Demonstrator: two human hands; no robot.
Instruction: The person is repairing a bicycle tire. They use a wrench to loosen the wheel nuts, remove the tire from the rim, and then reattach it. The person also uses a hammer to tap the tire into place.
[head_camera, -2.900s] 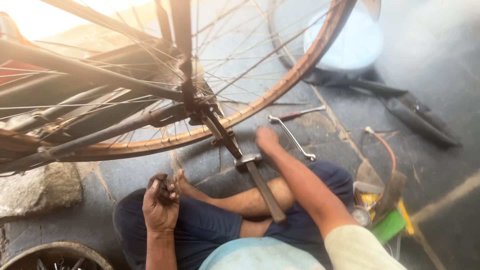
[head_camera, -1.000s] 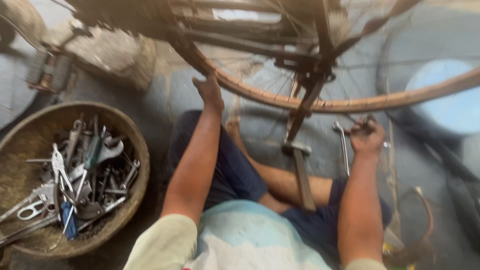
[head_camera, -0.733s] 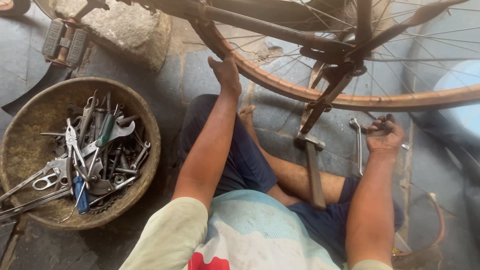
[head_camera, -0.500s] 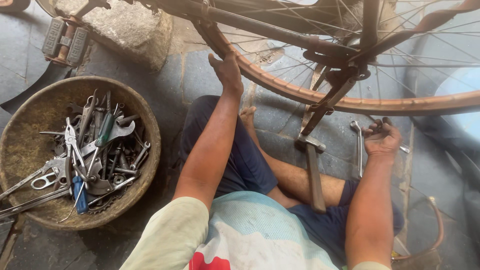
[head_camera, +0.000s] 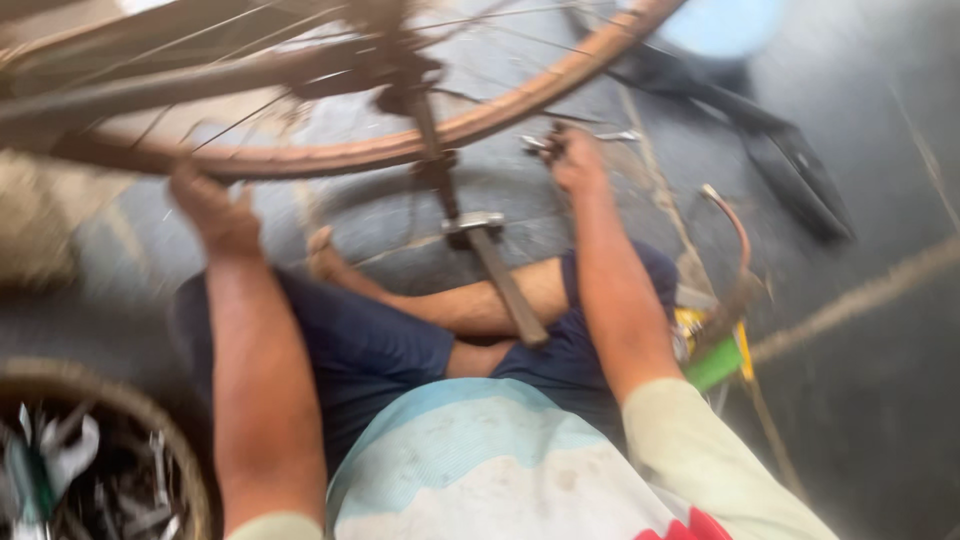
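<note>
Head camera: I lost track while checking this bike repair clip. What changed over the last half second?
The view swung right, so the tool basket slid to the lower left corner. The left hand dropped slightly below the wheel rim. The right hand stays on the spanner on the ground; the hammer has not moved.

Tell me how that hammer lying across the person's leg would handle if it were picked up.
The hammer looks rigid, with a metal head and a straight dark handle, so it should not flex. It is probably head-heavy and would tip toward the head if gripped low. Lying flat across the leg, it seems unlikely to roll.
</note>
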